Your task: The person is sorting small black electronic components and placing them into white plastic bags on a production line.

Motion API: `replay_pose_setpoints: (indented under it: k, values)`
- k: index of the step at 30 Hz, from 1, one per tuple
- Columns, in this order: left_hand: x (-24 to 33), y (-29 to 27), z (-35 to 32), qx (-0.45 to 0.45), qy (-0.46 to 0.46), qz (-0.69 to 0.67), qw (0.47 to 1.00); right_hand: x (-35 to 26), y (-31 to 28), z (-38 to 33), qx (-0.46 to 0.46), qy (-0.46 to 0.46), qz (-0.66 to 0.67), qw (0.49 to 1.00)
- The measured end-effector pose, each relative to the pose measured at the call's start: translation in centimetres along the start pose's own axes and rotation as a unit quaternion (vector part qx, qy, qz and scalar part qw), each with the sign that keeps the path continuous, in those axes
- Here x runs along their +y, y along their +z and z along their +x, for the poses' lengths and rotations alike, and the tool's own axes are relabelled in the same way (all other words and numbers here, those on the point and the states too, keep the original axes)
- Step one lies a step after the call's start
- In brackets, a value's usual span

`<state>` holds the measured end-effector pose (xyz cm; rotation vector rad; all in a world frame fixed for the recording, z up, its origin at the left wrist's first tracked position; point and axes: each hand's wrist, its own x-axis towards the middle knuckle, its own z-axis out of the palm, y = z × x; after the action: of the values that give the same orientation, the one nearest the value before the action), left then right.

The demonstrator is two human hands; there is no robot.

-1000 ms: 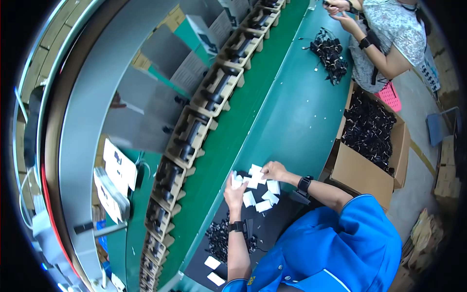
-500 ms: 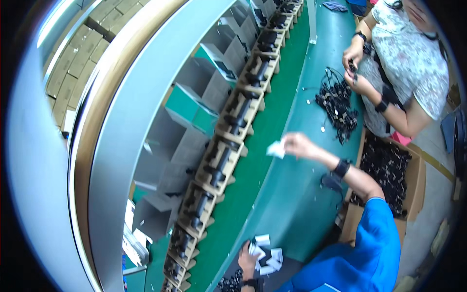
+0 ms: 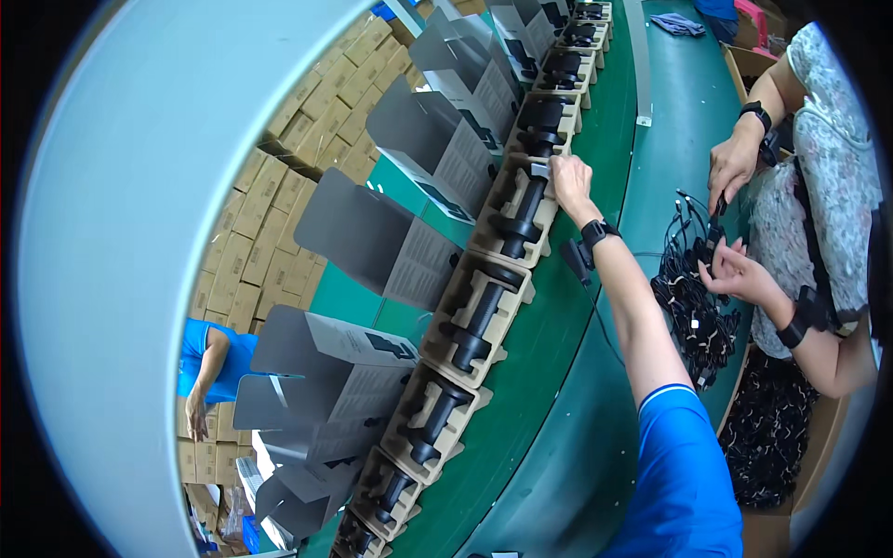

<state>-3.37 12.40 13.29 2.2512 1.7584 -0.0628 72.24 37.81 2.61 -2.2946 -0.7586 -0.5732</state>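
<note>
My right hand [image 3: 571, 182] reaches over the row of trays, its fingers closed on a small whitish piece, perhaps folded paper or a packet [image 3: 541, 170]. That piece is at the upper end of a beige moulded tray [image 3: 534, 265], which holds a black rod-shaped device [image 3: 526, 216] with wider ends. Whether the piece touches the tray I cannot tell. A similar black device [image 3: 480, 321] lies in the neighbouring tray nearer me. My left hand is out of view.
Open grey cartons [image 3: 358, 237] stand left of the trays on the green conveyor [image 3: 521, 409]. A co-worker's hands [image 3: 739, 270] handle black cables [image 3: 693, 325] at right, beside a box of cables [image 3: 767, 432]. Another person's arm [image 3: 209, 367] shows at left, before stacked cartons [image 3: 265, 223].
My right hand has moved from over the table to the trays, carrying the whitish piece. My left hand and the white pieces near it have left the view, which has shifted.
</note>
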Motion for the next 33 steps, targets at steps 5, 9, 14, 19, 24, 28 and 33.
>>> replay_pose_setpoints:
  k: [5, 9, 14, 19, 24, 28, 33]
  values:
    - [-10.6, 2.1, -1.1, 0.056, -0.294, -0.131, 0.945, -1.3, 1.4, 0.7, 0.004, -0.013, -0.047, 0.999]
    - [-7.4, 0.3, 1.4, 0.145, -0.289, -0.281, 0.903, -1.0, 1.5, 1.7, -0.030, -0.014, -0.060, 0.998]
    - [-6.2, 0.1, 3.8, 0.168, -0.252, -0.333, 0.893, -2.1, 2.4, 0.3, -0.097, -0.046, -0.090, 0.990]
    - [1.5, -1.4, 9.2, 0.133, -0.216, -0.405, 0.879, -4.6, -1.3, -2.6, -0.041, -0.032, 0.000, 0.999]
    - [13.7, -3.7, 16.8, 0.037, -0.104, -0.556, 0.824, -15.0, -15.3, -17.7, -0.379, -0.113, 0.607, 0.689]
    - [20.0, -5.0, 20.7, -0.040, -0.040, -0.583, 0.811, -17.3, -22.7, -22.7, -0.601, -0.036, 0.563, 0.566]
    - [21.3, -4.5, 20.4, -0.033, -0.010, -0.600, 0.799, -15.9, -24.4, -21.6, -0.614, -0.043, 0.502, 0.607]
